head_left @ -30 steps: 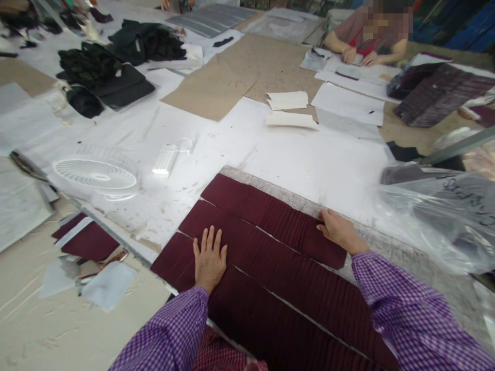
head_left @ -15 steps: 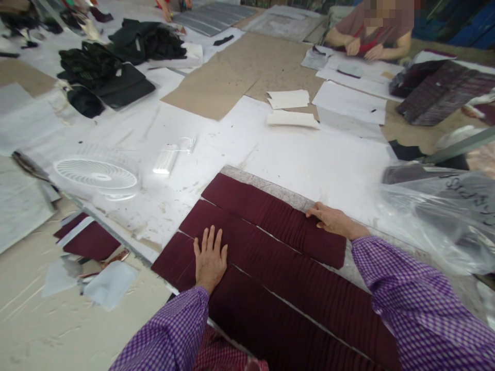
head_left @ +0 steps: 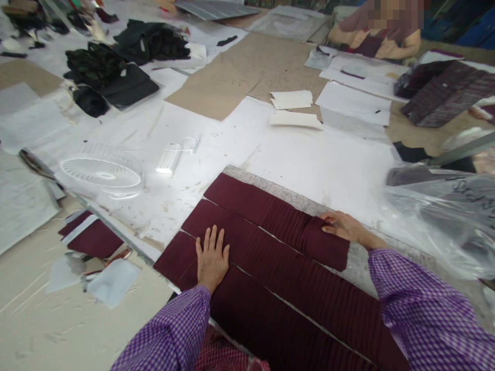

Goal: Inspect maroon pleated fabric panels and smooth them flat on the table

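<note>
Three long strips of pleated maroon fabric [head_left: 270, 247] lie side by side on a grey board [head_left: 278, 191] in front of me. My left hand [head_left: 212, 256] lies flat and open, fingers together, on the near strips at their left end. My right hand [head_left: 345, 225] rests at the far edge of the farthest strip [head_left: 266, 208], near its right end, fingers curled and pinching the fabric edge. Both sleeves are purple checked.
A white fan [head_left: 101, 172] and a small white pack [head_left: 169, 159] lie on the white paper at left. Black garments [head_left: 112, 67] are piled far left. Clear plastic sheeting [head_left: 444, 216] is at right. A person [head_left: 381, 36] works at the far side. Maroon scraps [head_left: 91, 238] sit lower left.
My right hand has slid a little right along the far strip's edge and curled onto the fabric. My left hand has stayed flat in place.
</note>
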The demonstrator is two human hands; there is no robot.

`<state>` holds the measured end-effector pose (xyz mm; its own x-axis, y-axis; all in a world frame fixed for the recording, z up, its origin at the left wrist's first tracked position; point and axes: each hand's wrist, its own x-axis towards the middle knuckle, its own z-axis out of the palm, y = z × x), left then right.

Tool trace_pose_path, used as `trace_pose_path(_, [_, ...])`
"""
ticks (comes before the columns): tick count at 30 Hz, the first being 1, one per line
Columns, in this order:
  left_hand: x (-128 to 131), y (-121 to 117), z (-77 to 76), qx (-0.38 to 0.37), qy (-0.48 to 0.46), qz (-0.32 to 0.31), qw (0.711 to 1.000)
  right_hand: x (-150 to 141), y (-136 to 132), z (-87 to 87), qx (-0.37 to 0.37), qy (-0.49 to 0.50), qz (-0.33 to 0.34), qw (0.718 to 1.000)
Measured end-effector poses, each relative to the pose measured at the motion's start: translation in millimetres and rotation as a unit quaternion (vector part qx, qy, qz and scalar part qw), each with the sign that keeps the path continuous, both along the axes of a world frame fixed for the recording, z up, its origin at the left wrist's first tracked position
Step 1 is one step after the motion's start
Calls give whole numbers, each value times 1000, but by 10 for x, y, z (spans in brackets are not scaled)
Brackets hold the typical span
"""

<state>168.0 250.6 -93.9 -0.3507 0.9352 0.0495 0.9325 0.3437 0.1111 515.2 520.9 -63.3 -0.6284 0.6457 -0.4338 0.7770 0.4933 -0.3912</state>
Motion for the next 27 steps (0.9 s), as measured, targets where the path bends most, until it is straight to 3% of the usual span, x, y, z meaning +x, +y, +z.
trace_pose_path(11, [0, -5, 1, 1, -4, 1, 1000, 327, 4, -50, -65, -19, -51, 996])
trace_pose_path(18, [-2, 4, 3, 4, -6, -1, 1000, 307, 19, -102, -81, -41, -41, 995])
trace_pose_path(27, [3, -17, -16, 12, -11, 0, 1000, 226, 73, -16, -112, -68, -11, 991])
